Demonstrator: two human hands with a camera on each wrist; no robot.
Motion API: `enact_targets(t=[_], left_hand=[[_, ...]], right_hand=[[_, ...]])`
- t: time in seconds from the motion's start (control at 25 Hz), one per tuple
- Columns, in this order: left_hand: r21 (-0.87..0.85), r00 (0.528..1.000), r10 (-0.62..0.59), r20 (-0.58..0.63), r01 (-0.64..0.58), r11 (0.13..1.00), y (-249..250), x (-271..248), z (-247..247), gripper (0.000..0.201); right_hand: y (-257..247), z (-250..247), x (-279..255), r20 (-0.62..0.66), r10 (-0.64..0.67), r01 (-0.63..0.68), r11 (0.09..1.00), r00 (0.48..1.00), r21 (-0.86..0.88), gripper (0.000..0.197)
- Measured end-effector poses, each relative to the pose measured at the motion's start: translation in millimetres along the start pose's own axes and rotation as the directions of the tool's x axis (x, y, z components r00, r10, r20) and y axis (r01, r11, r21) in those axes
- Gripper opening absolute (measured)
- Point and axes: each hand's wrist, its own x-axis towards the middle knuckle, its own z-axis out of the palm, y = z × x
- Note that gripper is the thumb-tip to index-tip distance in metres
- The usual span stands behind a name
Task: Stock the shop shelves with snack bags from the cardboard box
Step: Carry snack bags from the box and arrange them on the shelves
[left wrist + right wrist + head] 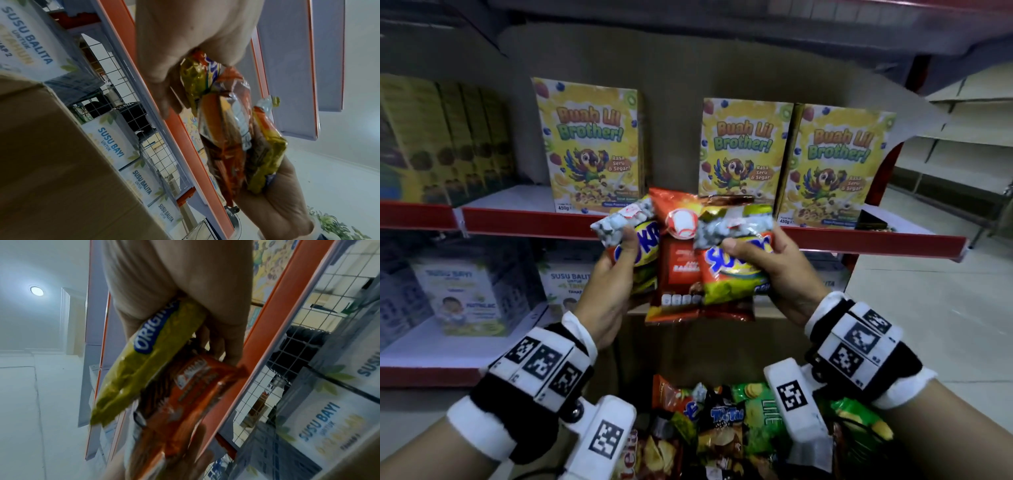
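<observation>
Left hand (607,274) grips one Sukro bag (633,250); right hand (770,270) grips another Sukro bag (736,260) with an orange-brown bag (678,260) sandwiched between, all raised before the upper shelf's red front edge (534,219). Best set them upright in the gap between cereal boxes (589,144), one at a time. The bags are glossy and crinkled.

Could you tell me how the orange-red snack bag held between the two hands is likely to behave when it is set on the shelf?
The orange-red snack bag looks crinkled and puffy, so probably light and floppy. Its glossy film may slip: the left hand and right hand each grip other bags against it. Its sealed bottom edge looks narrow, so it may tip over.
</observation>
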Motion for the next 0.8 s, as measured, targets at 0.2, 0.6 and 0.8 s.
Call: enact_targets(t=[0.2, 0.6, 0.8], left_hand=[[0.016, 0.998, 0.029, -0.049, -0.029, 0.999, 4, 5, -5, 0.03], [-0.036, 0.982, 0.016, 0.19, -0.009, 0.999, 13, 2, -5, 0.035], [0.081, 0.998, -0.047, 0.034, 0.044, 0.996, 14, 0, 1, 0.039]], right_hand=[[-14, -16, 3, -0.078, -0.028, 0.031, 0.999, 0.997, 0.037, 0.04], [-3, -15, 3, -0.03, -0.018, 0.017, 1.0, 0.999, -0.016, 0.051], [0, -15, 2, 0.005, -0.011, 0.011, 1.0, 1.0, -0.023, 0.053]])
